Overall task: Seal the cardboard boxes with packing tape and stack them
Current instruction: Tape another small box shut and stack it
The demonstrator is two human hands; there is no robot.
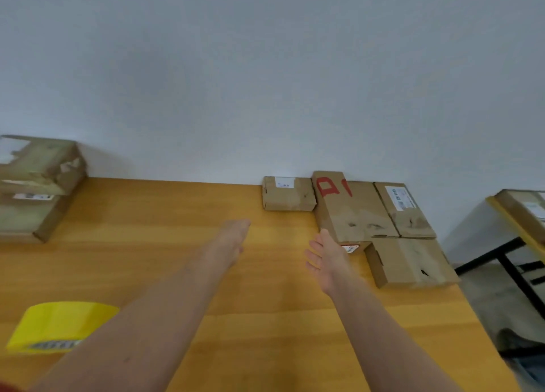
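Tape [56, 326] lies nearest, on the counter [177, 214] behind the left forearm. Left grip [233, 238] and right grip [327, 261] are both wide and hold nothing, reaching toward the boxes [410, 261] by the wall [265, 67]. The right is just beside the red-marked box [351, 211]. They look light, stiff and dented, so opposite edges suit best. A blurred stack [35, 191], possibly taped, sits far left.
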